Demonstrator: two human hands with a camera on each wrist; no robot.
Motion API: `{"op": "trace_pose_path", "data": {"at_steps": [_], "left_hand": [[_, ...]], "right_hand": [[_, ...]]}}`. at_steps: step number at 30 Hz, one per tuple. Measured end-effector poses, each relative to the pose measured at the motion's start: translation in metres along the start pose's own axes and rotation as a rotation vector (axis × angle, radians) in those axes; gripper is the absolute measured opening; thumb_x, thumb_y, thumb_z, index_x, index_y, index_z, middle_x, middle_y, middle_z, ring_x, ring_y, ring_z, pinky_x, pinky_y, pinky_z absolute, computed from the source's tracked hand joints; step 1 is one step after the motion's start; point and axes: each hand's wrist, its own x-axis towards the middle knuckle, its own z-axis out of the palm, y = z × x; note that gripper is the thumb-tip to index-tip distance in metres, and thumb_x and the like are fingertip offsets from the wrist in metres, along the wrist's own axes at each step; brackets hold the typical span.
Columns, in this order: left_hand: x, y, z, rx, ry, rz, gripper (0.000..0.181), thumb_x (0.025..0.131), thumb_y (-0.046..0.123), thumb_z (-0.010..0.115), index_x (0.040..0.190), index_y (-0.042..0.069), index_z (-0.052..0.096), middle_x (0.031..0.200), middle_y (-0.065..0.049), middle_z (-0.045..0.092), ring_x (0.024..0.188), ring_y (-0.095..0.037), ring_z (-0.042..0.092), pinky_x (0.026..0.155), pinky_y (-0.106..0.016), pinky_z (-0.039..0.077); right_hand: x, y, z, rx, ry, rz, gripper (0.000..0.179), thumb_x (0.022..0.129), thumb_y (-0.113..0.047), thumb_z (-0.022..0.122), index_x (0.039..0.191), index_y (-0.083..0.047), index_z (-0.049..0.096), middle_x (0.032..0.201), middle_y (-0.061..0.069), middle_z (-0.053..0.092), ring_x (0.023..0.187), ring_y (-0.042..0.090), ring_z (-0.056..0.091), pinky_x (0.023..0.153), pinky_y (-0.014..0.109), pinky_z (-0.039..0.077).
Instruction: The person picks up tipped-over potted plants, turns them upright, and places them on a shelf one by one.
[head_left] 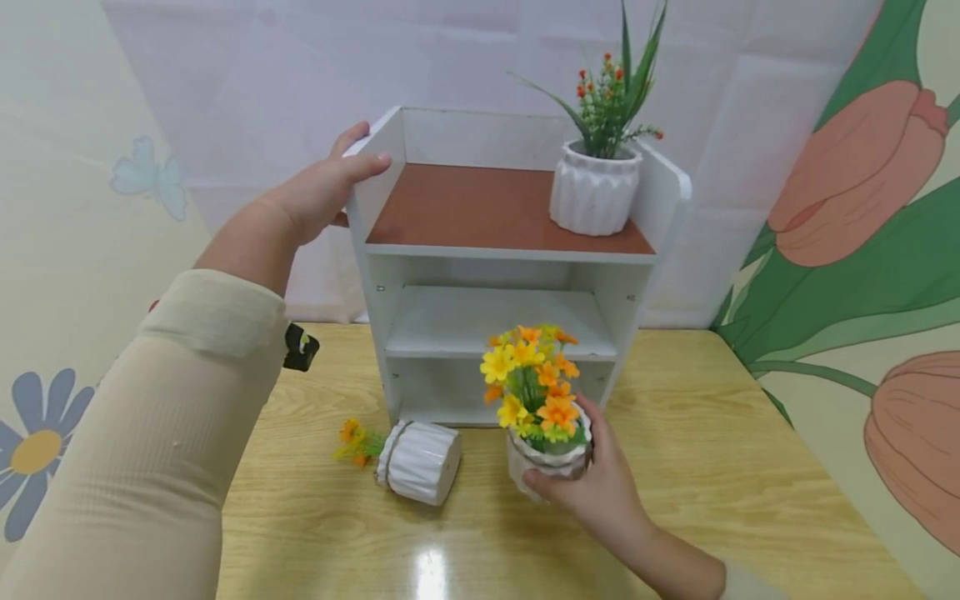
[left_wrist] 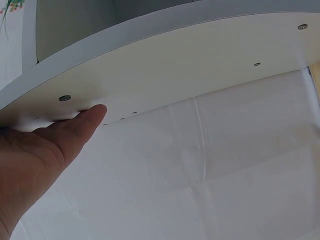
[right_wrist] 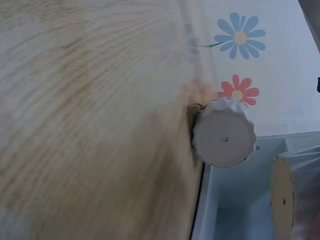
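Observation:
My left hand (head_left: 318,187) grips the upper left side panel of a small white shelf unit (head_left: 510,252), thumb over the edge. In the left wrist view, the left hand (left_wrist: 45,155) has a finger along the panel's outer face (left_wrist: 175,65). My right hand (head_left: 592,492) holds a white fluted pot (head_left: 528,475) of yellow and orange flowers (head_left: 528,375), tilted above the table before the shelf. The right wrist view shows this pot's underside (right_wrist: 283,200). A similar pot (head_left: 420,462) lies on its side at the left, flowers pointing left.
A white pot (head_left: 596,192) with long green leaves and small red flowers stands upright at the right of the brown top shelf (head_left: 465,204). The wooden table (head_left: 712,467) carries the unit. A small black object (head_left: 301,347) shows beside the left sleeve. Painted walls stand behind.

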Motion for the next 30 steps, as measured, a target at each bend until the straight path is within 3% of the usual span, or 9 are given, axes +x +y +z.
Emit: {"op": "trace_pose_path", "data": {"at_steps": [12, 23, 30], "left_hand": [[0.0, 0.0, 0.0, 0.0, -0.001, 0.003, 0.073, 0.096, 0.064, 0.032, 0.15, 0.051, -0.015, 0.158, -0.008, 0.022, 0.14, -0.027, 0.027, 0.114, -0.056, 0.025], [-0.001, 0.0, -0.001, -0.003, -0.002, 0.005, 0.073, 0.096, 0.065, 0.033, 0.149, 0.052, -0.015, 0.16, -0.006, 0.018, 0.142, -0.029, 0.023, 0.114, -0.059, 0.022], [-0.001, 0.0, -0.001, -0.004, 0.001, 0.003, 0.073, 0.096, 0.064, 0.033, 0.15, 0.052, -0.014, 0.16, -0.007, 0.018, 0.142, -0.029, 0.023, 0.115, -0.059, 0.022]], "right_hand": [[0.009, -0.041, -0.013, -0.01, -0.012, -0.044, 0.106, 0.064, -0.023, 0.093, 0.149, -0.021, 0.03, 0.152, 0.004, 0.038, 0.141, 0.029, 0.037, 0.113, 0.057, 0.03], [0.018, -0.08, -0.025, -0.058, 0.0, -0.163, 0.107, 0.065, -0.028, 0.093, 0.15, -0.022, 0.029, 0.153, 0.0, 0.037, 0.141, 0.023, 0.037, 0.115, 0.054, 0.029], [0.022, -0.1, -0.028, -0.066, 0.001, -0.197, 0.108, 0.064, -0.028, 0.093, 0.151, -0.024, 0.029, 0.153, -0.003, 0.038, 0.141, 0.021, 0.038, 0.115, 0.053, 0.029]]}}
